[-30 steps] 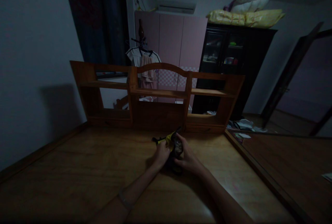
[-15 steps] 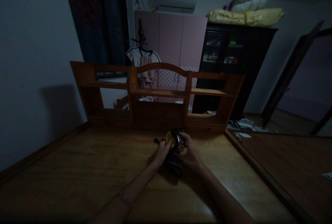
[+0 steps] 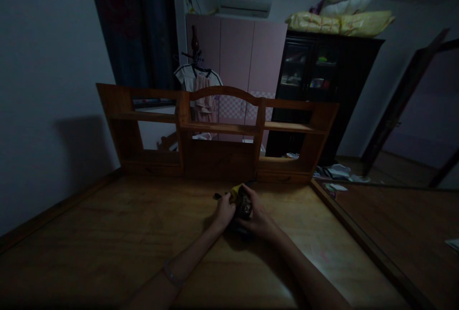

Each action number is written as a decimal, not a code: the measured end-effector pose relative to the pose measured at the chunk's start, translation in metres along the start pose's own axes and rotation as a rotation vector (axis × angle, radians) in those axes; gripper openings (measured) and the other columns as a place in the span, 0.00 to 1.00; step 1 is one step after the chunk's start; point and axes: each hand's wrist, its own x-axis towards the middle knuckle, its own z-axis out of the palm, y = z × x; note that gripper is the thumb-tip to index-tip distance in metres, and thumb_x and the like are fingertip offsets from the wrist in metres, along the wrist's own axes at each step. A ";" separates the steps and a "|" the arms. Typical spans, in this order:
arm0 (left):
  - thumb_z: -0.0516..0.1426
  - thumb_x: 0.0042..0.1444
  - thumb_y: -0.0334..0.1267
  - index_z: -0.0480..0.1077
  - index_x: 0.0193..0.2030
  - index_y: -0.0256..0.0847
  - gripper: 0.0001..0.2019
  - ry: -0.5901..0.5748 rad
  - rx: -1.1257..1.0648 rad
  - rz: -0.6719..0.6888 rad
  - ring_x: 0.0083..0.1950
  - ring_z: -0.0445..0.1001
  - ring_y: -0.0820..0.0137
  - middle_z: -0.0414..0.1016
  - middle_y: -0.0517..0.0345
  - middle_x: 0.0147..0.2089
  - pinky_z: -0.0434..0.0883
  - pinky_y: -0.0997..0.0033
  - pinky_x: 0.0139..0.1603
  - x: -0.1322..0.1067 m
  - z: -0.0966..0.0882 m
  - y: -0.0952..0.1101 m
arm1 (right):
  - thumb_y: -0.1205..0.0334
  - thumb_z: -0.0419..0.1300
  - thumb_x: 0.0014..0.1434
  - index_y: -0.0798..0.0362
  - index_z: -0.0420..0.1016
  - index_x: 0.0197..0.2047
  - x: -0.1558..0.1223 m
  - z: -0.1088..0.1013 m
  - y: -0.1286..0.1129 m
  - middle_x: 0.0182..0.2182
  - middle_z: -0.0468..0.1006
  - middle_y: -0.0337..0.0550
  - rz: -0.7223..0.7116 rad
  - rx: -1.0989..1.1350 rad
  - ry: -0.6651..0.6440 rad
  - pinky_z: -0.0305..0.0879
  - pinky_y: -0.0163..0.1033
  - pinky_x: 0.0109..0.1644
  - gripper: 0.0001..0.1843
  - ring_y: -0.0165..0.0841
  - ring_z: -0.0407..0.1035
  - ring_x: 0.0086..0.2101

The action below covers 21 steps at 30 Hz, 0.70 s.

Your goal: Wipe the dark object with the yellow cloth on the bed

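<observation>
Just in front of the wooden shelf unit, both hands meet over a small dark bundle. My left hand (image 3: 225,210) is closed on the yellow edge (image 3: 235,192) of what looks like a black pouch or cloth. With curved fingers and thumb, my right hand (image 3: 256,216) grips a dark, shiny, rounded object (image 3: 245,206) from its right side. Its exact kind is too dim to make out. Dark material (image 3: 238,228) lies under the hands on the wooden surface, partly hidden by them. A short black strap end (image 3: 217,196) sticks out left of my left hand.
A wooden surface (image 3: 143,233) spreads around the hands, with a raised ledge (image 3: 358,233) on its right. The wooden shelf unit (image 3: 222,128) stands across the far edge. Beyond are a pink wardrobe (image 3: 234,51), a dark cabinet (image 3: 353,75) and hanging clothes (image 3: 204,90).
The shiny object has moved slightly down and left, closer to my left hand. My right hand now covers more of it, and less of the yellow edge and dark material shows.
</observation>
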 end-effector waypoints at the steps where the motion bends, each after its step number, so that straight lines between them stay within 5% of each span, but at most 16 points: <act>1: 0.51 0.41 0.20 0.74 0.40 0.34 0.19 0.004 0.012 0.018 0.41 0.75 0.64 0.79 0.53 0.38 0.68 0.71 0.43 0.000 -0.001 0.000 | 0.64 0.66 0.49 0.50 0.38 0.67 0.000 0.000 0.001 0.61 0.52 0.50 -0.003 -0.014 -0.008 0.49 0.48 0.63 0.50 0.42 0.49 0.60; 9: 0.51 0.43 0.25 0.75 0.42 0.35 0.19 0.048 0.099 0.102 0.38 0.75 0.64 0.80 0.56 0.38 0.68 0.72 0.39 0.006 -0.004 -0.007 | 0.63 0.69 0.46 0.48 0.34 0.68 -0.001 0.004 0.012 0.61 0.52 0.50 0.048 -0.089 0.045 0.48 0.48 0.64 0.57 0.41 0.48 0.60; 21: 0.50 0.53 0.36 0.72 0.44 0.35 0.15 -0.120 0.064 0.102 0.42 0.74 0.65 0.78 0.53 0.42 0.68 0.71 0.43 0.006 0.004 -0.011 | 0.68 0.67 0.48 0.48 0.36 0.67 0.002 0.000 0.019 0.60 0.51 0.49 0.049 -0.146 0.174 0.52 0.48 0.63 0.54 0.41 0.49 0.59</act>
